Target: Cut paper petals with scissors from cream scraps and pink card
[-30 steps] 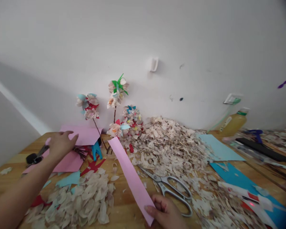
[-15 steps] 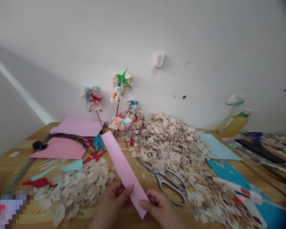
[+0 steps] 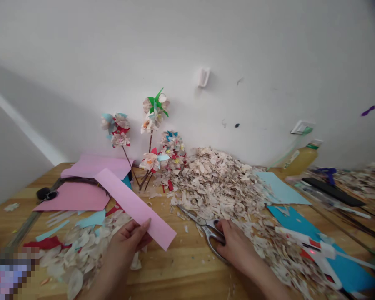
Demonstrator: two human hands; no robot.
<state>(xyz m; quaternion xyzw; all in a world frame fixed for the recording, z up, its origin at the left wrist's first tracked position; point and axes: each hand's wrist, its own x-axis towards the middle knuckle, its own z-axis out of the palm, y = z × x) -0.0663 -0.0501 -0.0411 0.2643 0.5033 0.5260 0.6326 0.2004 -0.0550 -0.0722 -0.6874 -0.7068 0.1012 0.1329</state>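
Note:
A long pink paper strip (image 3: 134,205) is pinched between the thumb and fingers of my left hand (image 3: 129,235). It slants from upper left to lower right above the table. My right hand (image 3: 236,243) is closed around the handles of metal scissors (image 3: 203,224), whose blades point up and left and still lie along the table. Dried pale petals (image 3: 81,250) are heaped beside and under my left hand. A large mound of dry, flaky petals (image 3: 221,183) spreads behind the scissors.
Paper-petal flowers on stems (image 3: 154,110) stand against the wall. Pink sheets (image 3: 78,196) and dark twigs lie at left. To the right are a blue sheet (image 3: 350,266), a white glue gun (image 3: 318,250), a light blue sheet (image 3: 284,189) and a bottle of yellow liquid (image 3: 303,158).
My right hand has let go of the pink strip and moved right onto the scissors' handles. My left hand has shifted left and up with the strip, which is now tilted flatter.

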